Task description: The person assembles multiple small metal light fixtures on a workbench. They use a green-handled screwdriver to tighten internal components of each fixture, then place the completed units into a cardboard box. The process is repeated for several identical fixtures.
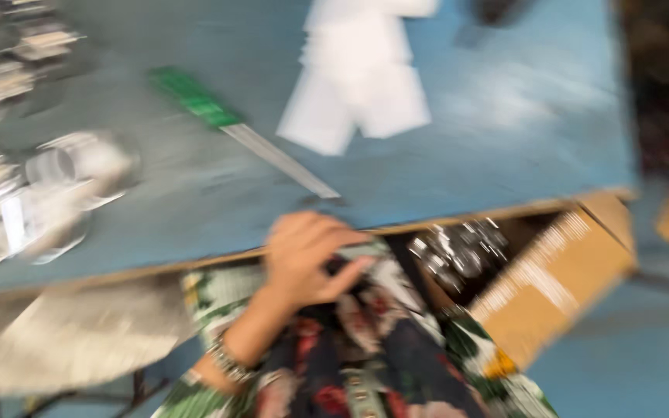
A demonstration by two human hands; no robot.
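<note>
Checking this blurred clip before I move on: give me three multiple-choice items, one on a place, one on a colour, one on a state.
1. Where does the open brown cardboard box stand?
A. below the blue table's near edge
B. on the tabletop
C. on the lap

2. What colour is the handle of the long flat metal tool?
A. red
B. green
C. yellow

3. How is the one visible hand?
A. flat on the white paper sheets
B. gripping the tool
C. fingers curled at the table edge, over floral fabric

Answers: 1 A, the box sits lower than the edge. 2 B, green striped grip. 3 C, nothing clearly held; blur hides detail.
</note>
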